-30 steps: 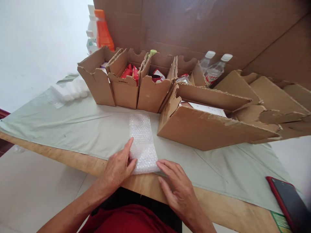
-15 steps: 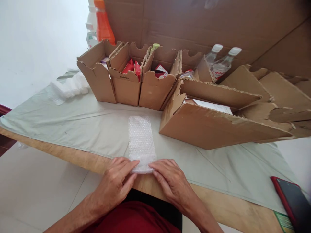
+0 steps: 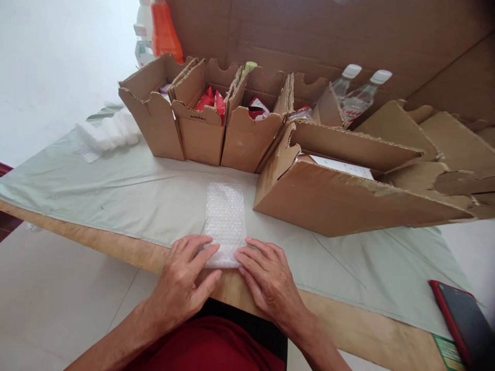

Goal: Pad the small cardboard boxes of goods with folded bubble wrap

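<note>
A deep red top point(image 3: 204, 348) is showing against black clothing point(image 3: 263, 330). Left hand point(image 3: 183, 275), right hand point(image 3: 268, 278) and both forearms point(image 3: 119, 335) are appearing bare.

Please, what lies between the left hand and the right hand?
In the head view, the near end of the bubble wrap lies between the left hand and the right hand; nearer the body, the wooden table edge also shows between them.

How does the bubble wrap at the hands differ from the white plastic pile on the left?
The bubble wrap lies mostly flat, while the white plastic pile is lumpy. The left hand and right hand are at the bubble wrap; neither is near the white plastic pile. Both look whitish and lie at least partly on the pale green cloth.
</note>
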{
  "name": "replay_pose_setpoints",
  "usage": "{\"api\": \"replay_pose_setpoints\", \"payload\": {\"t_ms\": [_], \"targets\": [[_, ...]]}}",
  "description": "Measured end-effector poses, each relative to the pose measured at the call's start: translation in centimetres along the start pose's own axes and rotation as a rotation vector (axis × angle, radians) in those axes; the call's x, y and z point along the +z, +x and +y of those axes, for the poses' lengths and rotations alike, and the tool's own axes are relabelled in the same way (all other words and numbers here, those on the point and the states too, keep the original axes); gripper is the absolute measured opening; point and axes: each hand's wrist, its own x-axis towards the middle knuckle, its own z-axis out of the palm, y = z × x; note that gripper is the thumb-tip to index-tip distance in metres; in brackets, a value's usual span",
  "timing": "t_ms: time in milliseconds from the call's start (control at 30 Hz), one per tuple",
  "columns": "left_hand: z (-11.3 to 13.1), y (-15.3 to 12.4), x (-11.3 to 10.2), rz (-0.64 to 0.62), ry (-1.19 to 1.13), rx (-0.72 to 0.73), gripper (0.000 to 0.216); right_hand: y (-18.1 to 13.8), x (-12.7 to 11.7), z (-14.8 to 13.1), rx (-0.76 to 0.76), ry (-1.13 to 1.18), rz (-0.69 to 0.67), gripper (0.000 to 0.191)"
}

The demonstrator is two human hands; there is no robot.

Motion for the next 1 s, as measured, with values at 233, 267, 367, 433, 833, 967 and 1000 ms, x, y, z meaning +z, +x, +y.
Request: {"api": "replay_pose_setpoints", "payload": {"t_ms": [233, 267, 367, 433, 833, 967, 1000], "targets": [[-0.7, 1.0, 0.1, -0.047, -0.082, -0.049, 0.027, 0.5, -0.6, 0.0, 0.179, 0.097, -0.012, 0.029], [-1.1, 1.5, 0.5, -0.032, -0.04, -0.053, 0.025, 0.4, -0.3, 0.1, 0.171, 0.035, 0.047, 0.03], [-2.3, 2.9, 1.5, 0.017, 0.082, -0.038, 0.022, 0.2, 0.6, 0.3, 0.085, -0.112, 0.083, 0.03], [-2.6, 3.2, 1.6, 0.052, 0.088, -0.019, 0.022, 0.3, 0.9, 0.3, 0.044, -0.151, 0.029, 0.027], [-2.1, 2.9, 1.0, -0.022, -0.048, -0.003, 0.034, 0.3, -0.2, -0.9, 0.163, -0.061, 0.042, 0.031], [-3.0, 5.1, 1.9, 0.032, 0.107, -0.056, 0.027, 1.0, 0.7, -0.4, 0.079, -0.203, 0.01, 0.033], [-2.9, 5.1, 1.8, 0.06, 0.084, -0.095, 0.027, 1.4, 0.9, -0.1, 0.071, -0.198, -0.007, 0.031]]}}
